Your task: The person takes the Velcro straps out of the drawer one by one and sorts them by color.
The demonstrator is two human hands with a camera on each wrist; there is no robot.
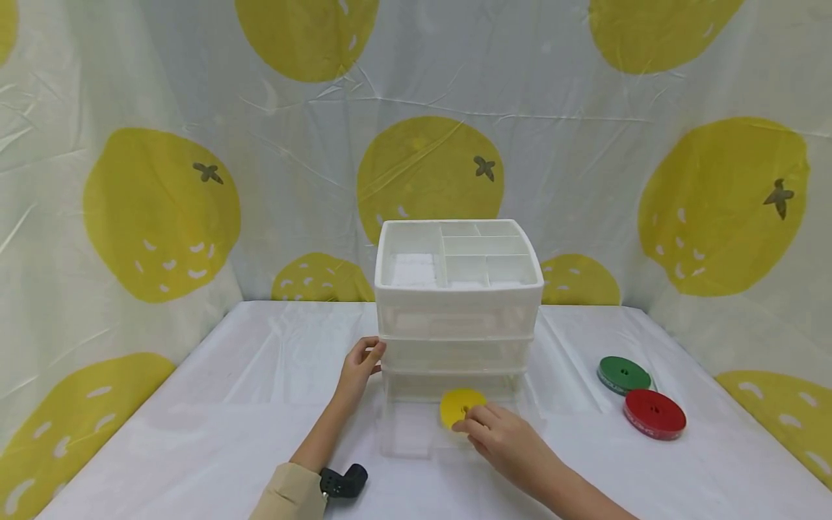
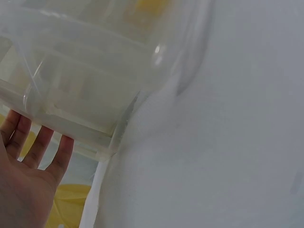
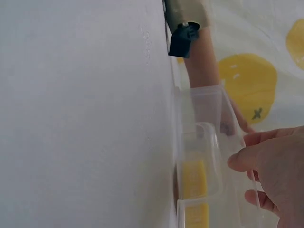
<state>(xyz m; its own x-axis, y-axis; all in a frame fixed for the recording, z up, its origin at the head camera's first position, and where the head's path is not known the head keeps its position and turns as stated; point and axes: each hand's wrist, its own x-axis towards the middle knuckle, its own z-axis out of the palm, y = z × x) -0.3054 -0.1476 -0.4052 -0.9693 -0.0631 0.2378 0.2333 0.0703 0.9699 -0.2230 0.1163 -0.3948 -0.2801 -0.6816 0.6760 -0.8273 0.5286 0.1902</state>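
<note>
From the left wrist camera I see the left hand (image 2: pixel 26 178) at the lower left, palm toward the lens, fingers (image 2: pixel 61 154) straight and laid against the lower edge of a translucent white drawer unit (image 2: pixel 90 71). A blurred yellow patch (image 2: pixel 149 5) shows through the plastic at the top. The white-covered bench (image 2: pixel 223 142) fills the right side. A yellow-printed backdrop (image 2: pixel 71 202) shows below the hand.

A white-covered bench (image 1: pixel 195 433) fills the lower frame. Creased pale sheeting (image 1: pixel 312 144) printed with big yellow fruit walls it in at left, back and right under even light.
</note>
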